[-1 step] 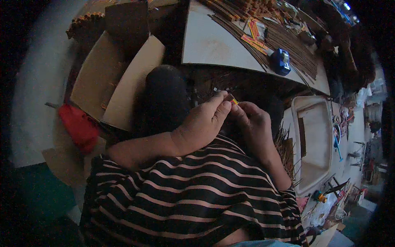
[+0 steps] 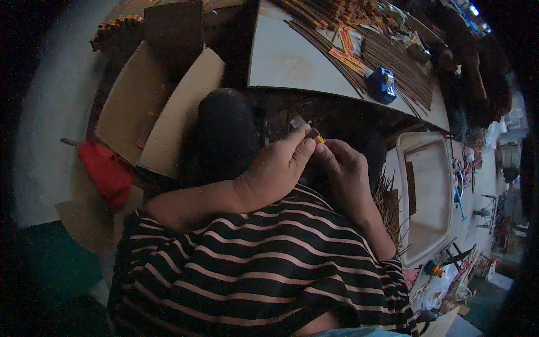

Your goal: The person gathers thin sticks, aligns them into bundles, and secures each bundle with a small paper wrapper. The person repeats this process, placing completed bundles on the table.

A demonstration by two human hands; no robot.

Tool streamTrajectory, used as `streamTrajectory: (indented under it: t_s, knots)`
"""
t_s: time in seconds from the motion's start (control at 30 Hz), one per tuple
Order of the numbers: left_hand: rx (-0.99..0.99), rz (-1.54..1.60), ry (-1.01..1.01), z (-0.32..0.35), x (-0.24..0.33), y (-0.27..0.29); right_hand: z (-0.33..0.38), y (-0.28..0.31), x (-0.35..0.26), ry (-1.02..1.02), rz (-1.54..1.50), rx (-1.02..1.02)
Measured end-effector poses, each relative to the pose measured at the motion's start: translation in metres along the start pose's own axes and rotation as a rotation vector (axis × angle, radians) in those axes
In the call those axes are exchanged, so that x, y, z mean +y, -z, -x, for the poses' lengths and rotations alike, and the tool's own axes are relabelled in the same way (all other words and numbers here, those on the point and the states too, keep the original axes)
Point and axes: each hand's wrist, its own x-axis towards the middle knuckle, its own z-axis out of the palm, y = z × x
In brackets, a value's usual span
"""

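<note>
My left hand (image 2: 279, 164) and my right hand (image 2: 349, 164) meet in front of my lap, fingertips almost touching. Between them they pinch a small brown piece with a red-and-yellow label (image 2: 320, 139); most of it is hidden by my fingers. A pale, shiny strip (image 2: 297, 121), perhaps clear tape, sticks out just beyond my left fingertips. Both hands are closed, with the thumbs pressed against the fingers.
Ahead is a white table (image 2: 286, 59) with thin brown sticks (image 2: 401, 67), red-and-yellow labels (image 2: 347, 59) and a blue tape dispenser (image 2: 383, 85). An open cardboard box (image 2: 182, 104) stands at left, near a red cloth (image 2: 106, 174). A white tub (image 2: 429, 196) is at right.
The pale strip beyond my left fingertips shows larger now. My hands stay in nearly the same place, still pinching the labelled piece.
</note>
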Motion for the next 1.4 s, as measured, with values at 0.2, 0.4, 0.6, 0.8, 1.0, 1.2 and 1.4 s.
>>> streamTrajectory:
  t_s: [0.2,0.4,0.6,0.8,1.0,1.2,1.4]
  knots:
    - [0.014,-0.051,-0.113,0.001,-0.003,0.003,0.0,-0.008,0.019,-0.057,-0.315,-0.033]
    - [-0.164,0.145,0.012,0.003,0.008,0.014,-0.003,-0.015,0.037,0.085,-0.646,-0.129]
    - [-0.245,0.304,0.018,0.002,0.007,0.017,-0.007,-0.004,0.035,0.071,-0.679,-0.301]
    - [-0.389,0.46,0.16,0.0,0.005,0.018,-0.02,0.027,0.026,0.133,-0.334,-0.431]
    - [-0.432,0.498,0.157,0.0,0.004,0.007,-0.022,0.045,0.017,0.205,-0.136,-0.536]
    - [-0.471,0.519,0.15,0.002,0.002,0.006,-0.024,0.047,0.011,0.28,-0.05,-0.55]
    - [-0.492,0.539,0.136,0.002,-0.003,0.004,-0.025,0.048,0.011,0.402,-0.014,-0.562]
